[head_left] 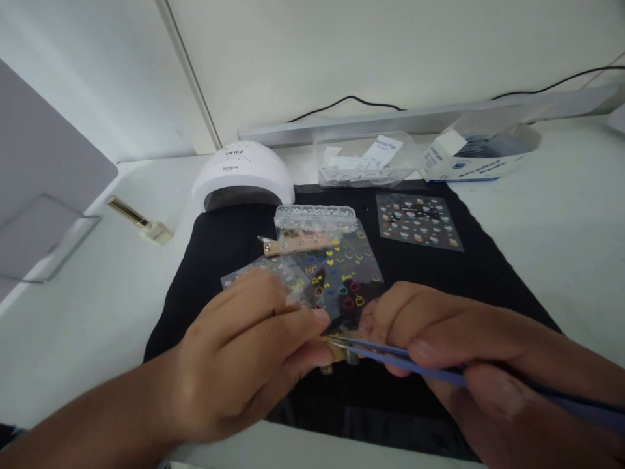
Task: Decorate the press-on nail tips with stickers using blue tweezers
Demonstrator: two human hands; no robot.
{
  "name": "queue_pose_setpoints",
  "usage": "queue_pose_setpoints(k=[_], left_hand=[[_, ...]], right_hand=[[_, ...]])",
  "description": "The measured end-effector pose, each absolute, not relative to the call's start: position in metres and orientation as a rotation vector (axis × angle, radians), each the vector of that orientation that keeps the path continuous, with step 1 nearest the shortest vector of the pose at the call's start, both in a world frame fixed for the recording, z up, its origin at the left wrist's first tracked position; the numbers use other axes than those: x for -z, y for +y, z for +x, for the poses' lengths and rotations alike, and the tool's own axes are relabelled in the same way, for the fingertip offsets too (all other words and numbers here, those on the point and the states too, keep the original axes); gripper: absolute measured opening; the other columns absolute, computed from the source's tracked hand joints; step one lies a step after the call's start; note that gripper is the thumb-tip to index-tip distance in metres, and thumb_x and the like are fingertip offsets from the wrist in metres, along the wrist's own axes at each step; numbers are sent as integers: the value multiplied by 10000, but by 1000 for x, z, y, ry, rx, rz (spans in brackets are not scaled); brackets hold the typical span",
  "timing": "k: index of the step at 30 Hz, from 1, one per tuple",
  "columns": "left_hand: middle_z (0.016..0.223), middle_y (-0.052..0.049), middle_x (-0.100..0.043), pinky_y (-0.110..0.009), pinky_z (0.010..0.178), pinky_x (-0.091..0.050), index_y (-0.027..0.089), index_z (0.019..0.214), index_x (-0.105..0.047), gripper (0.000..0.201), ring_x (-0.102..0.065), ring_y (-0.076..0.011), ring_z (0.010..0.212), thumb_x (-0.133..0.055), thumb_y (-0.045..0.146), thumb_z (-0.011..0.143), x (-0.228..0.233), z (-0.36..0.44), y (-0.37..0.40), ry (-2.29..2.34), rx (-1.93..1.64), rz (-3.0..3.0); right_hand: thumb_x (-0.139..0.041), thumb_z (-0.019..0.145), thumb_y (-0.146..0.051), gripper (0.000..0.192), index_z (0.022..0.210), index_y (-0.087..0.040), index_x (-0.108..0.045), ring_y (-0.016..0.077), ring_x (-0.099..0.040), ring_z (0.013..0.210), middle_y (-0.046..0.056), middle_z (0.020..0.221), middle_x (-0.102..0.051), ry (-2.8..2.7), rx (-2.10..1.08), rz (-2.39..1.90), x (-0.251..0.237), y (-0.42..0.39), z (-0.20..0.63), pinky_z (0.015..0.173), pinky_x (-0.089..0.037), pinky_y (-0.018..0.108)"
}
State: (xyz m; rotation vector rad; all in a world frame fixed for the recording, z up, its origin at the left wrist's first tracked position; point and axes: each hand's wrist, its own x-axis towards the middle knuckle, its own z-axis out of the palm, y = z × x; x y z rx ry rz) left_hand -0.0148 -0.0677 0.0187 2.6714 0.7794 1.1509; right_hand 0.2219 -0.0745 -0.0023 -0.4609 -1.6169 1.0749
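Note:
My left hand [254, 345] pinches the lower edge of a clear sticker sheet [349, 267] printed with small bright hearts, faces and words. In my right hand [454, 345] is a pair of blue tweezers [405, 361], their metal tips touching the sheet's bottom edge beside my left thumb. Some right fingers rest against the sheet's right edge. Under it lie a second clear sheet [239, 270], a wooden strip [271, 248] and a clear lidded case [315, 212]. What sits exactly between the tweezer tips is too small to tell.
A white nail lamp [244, 172] stands at the back left of the black cloth [195, 286]. Left of it lies a nail polish bottle [156, 231]. Behind are a clear tray [336, 176] with packets and an alcohol pad box [473, 170]. Another sticker sheet [417, 221] lies at right.

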Motion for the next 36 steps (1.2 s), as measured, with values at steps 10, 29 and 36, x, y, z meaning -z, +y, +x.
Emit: queue_pose_setpoints(k=[10, 29, 36], left_hand=[[822, -76, -699, -309, 717, -609, 71, 1025, -702, 130, -683, -171, 742, -615, 161, 989, -19, -14, -70, 825, -1138, 2716], [783, -43, -690, -294, 661, -615, 104, 1002, -707, 116, -679, -158, 697, -612, 171, 993, -19, -10, -69, 863, -1162, 2717], [789, -40, -713, -306, 598, -618, 113, 1024, -706, 115, -688, -161, 703, -601, 153, 1000, -19, -12, -71, 837, -1169, 2705]], right_hand=[[-573, 993, -240, 226, 1125, -233, -756, 227, -692, 786, 74, 833, -685, -1578, -1095, -508, 0, -75, 221, 703, -611, 394], [-593, 988, -292, 193, 1049, -249, -770, 222, -682, 720, 59, 789, -680, -1534, -1117, -555, 3, -77, 220, 654, -608, 403], [-584, 1002, -314, 196, 970, -240, -763, 219, -692, 690, 45, 736, -685, -1541, -1045, -602, 0, -75, 218, 622, -630, 391]])
